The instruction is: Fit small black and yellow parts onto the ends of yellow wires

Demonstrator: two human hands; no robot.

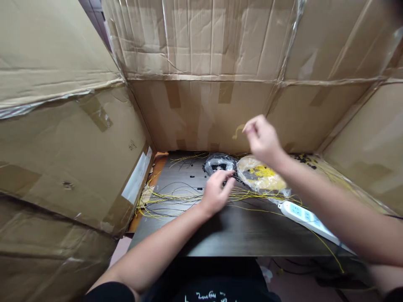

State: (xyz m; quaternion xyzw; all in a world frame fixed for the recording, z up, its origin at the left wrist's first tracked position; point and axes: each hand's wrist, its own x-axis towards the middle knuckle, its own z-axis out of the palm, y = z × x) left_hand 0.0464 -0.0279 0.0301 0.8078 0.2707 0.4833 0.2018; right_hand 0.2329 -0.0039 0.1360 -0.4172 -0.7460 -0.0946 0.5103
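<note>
My left hand (218, 192) is low over the table, its thumb and forefinger close together beside small black parts (234, 178). Whatever sits between those fingertips is too small to make out. Raised higher, my right hand (262, 140) is closed in a pinch and blurred by motion. A smeared yellow strip (238, 131) shows just left of its fingertips; I cannot tell whether they hold it. Below the right hand lies a clear plastic bag of yellow pieces (262, 171). Another clear bag of black pieces (219, 167) is behind my left hand. Thin yellow and black wires (176, 197) run beneath the left hand.
A white power strip (307, 218) lies at the right, under my right forearm. Loose black and yellow pieces (306, 160) are scattered at the back right. Cardboard walls (201, 113) enclose the dark table (239, 237) at the back and sides.
</note>
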